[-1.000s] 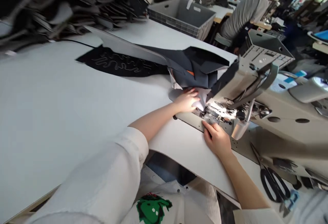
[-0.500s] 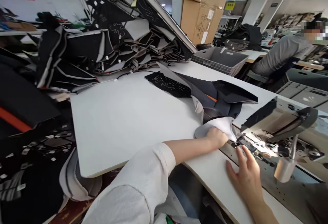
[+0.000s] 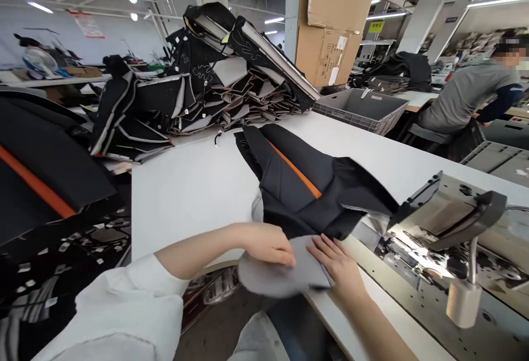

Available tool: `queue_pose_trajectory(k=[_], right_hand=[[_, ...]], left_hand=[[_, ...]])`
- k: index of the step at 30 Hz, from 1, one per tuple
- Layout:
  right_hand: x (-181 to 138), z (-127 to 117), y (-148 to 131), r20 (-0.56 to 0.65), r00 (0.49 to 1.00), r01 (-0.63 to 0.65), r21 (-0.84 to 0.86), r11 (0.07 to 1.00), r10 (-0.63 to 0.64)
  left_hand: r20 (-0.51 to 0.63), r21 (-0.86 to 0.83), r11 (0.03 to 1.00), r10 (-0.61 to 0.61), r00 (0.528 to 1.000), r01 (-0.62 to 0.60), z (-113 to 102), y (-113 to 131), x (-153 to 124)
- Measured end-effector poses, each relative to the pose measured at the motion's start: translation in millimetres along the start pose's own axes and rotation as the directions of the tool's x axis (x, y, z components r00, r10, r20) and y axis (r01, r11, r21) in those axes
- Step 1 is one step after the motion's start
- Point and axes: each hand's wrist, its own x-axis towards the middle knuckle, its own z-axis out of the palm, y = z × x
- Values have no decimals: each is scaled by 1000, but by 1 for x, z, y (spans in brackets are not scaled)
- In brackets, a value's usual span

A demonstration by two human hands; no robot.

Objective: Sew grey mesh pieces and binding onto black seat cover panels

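Note:
Dark fabric with an orange stripe, seemingly a seat cover point(image 3: 289, 179), spreads over the white table. At its near end a grey backing piece point(image 3: 268, 281) juts past the table's front edge; where it joins the cover is hidden. My left hand point(image 3: 266, 244) is closed on this piece, fingers curled over its top. Flat along its right part lie the stretched fingers of my right hand point(image 3: 336, 264); its thumb is not clearly seen. To the right of both hands, apart from them, is the lit needle area of a sewing machine point(image 3: 413, 253).
A heap of black and grey cut pieces point(image 3: 231, 96) covers the table's back left. Behind stand a grey crate point(image 3: 359, 110) and cardboard boxes point(image 3: 334, 47). Another dark panel with an orange stripe point(image 3: 49, 184) lies at left. A seated person point(image 3: 467, 85) works at far right.
The grey piece and cover have come away from the needle area, toward me and left. My left hand moved with them; my right hand went from beside the needle onto the grey piece.

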Motion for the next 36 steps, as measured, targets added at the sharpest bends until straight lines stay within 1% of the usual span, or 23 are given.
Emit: queue_pose_trajectory(k=[1, 2, 3, 4, 5, 6, 7, 8, 9, 11, 14, 16, 18, 20, 22, 25, 27, 29, 31, 32, 34, 35, 36], right_hand=[[-5, -1, 0, 72, 997, 32, 25, 999, -34], [-12, -3, 0, 116, 992, 50, 37, 998, -54], [-20, -6, 1, 134, 989, 59, 36, 998, -64], [-27, -9, 2, 140, 988, 64, 28, 998, -67], [-33, -11, 3, 144, 987, 65, 20, 998, -67], [-38, -13, 4, 150, 986, 67, 17, 998, -69], [-42, -15, 5, 149, 987, 66, 17, 998, -68], [-44, -15, 6, 136, 989, 49, 11, 999, -50], [-45, -14, 8, 113, 993, 19, -2, 1000, -19], [-45, -11, 11, 50, 996, -78, -41, 996, 80], [-39, -4, 15, -33, 965, -263, -82, 961, 261], [-32, 0, 18, -53, 944, -330, -77, 941, 326], [-25, 1, 22, -39, 939, -344, -57, 937, 342], [-18, -1, 30, -9, 944, -331, -18, 944, 331], [-11, -4, 39, 35, 956, -291, 42, 956, 290], [-2, -13, 51, 133, 967, -235, 126, 964, 218], [3, -20, 56, 188, 962, -227, 142, 964, 199], [7, -26, 57, 198, 956, -242, 125, 962, 214], [11, -29, 59, 148, 955, -274, 99, 957, 258], [13, -29, 59, 119, 949, -303, 87, 949, 292], [17, -27, 60, 61, 923, -385, 75, 920, 381], [18, -26, 59, 33, 901, -434, 74, 898, 432], [16, -25, 58, 3, 874, -484, 76, 872, 485]], left_hand=[[-96, -32, 997, 72, 993, -75, -6, -7, -6], [-268, -2, 998, 63, 961, -66, -11, -20, -8], [-464, 51, 998, -15, 886, 44, -15, -38, -8], [-622, 72, 971, -135, 771, 227, -17, -58, -4], [-722, 43, 906, -263, 640, 422, -16, -79, 4], [-741, -21, 824, -393, 544, 567, -13, -99, 16], [-708, -76, 759, -498, 501, 647, -9, -116, 32], [-689, -93, 737, -533, 491, 670, -5, -131, 50], [-678, -91, 737, -538, 500, 670, -1, -143, 70], [-687, -56, 776, -487, 539, 628, 1, -159, 111], [-699, -11, 832, -403, 591, 554, -14, -174, 163], [-699, -1, 856, -371, 611, 518, -27, -182, 185], [-701, 1, 867, -355, 619, 498, -36, -189, 194], [-701, 2, 866, -355, 618, 500, -35, -192, 190], [-697, 6, 853, -371, 614, 522, -24, -190, 174], [-673, 6, 814, -427, 605, 581, -3, -185, 135], [-638, -4, 781, -483, 600, 625, 3, -179, 104], [-594, -12, 752, -536, 601, 659, -4, -165, 77], [-581, -1, 755, -535, 614, 656, -20, -138, 58], [-602, 20, 779, -492, 629, 627, -29, -117, 53], [-704, 163, 911, -163, 691, 380, -38, -68, 50], [-678, 288, 927, 19, 735, 241, -35, -43, 53], [-584, 416, 904, 180, 792, 101, -28, -21, 57]])
